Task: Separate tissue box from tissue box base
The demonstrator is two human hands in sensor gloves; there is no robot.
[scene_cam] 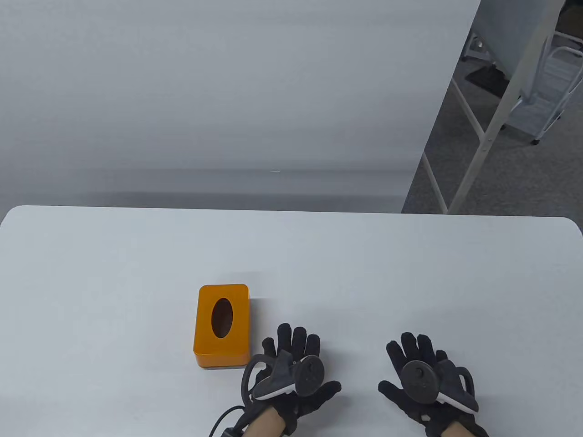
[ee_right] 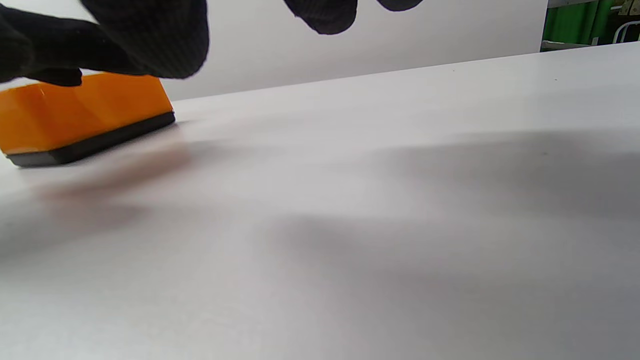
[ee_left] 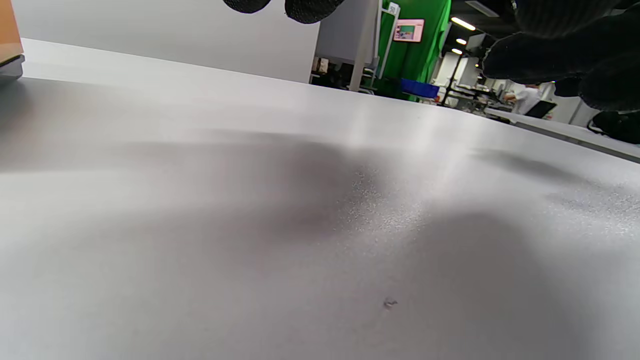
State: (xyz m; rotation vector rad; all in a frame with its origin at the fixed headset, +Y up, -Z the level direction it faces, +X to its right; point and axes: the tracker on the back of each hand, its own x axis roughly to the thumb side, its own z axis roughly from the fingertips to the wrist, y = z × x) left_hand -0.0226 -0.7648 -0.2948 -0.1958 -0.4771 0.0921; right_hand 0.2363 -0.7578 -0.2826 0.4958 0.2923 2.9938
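An orange tissue box (scene_cam: 222,323) with an oval slot in its top sits on a thin dark base (scene_cam: 223,366) on the white table (scene_cam: 136,255), left of centre. In the right wrist view the box (ee_right: 85,112) and its base (ee_right: 95,145) show at the far left. In the left wrist view only a corner of the box (ee_left: 9,30) shows at the left edge. My left hand (scene_cam: 296,368) lies flat on the table just right of the box, apart from it, holding nothing. My right hand (scene_cam: 423,371) lies flat further right, holding nothing.
The table's far edge (scene_cam: 291,211) runs before a grey wall. To the right, beyond the table, stand white table legs (scene_cam: 483,141) and a white cart (scene_cam: 553,91) on a grey carpet.
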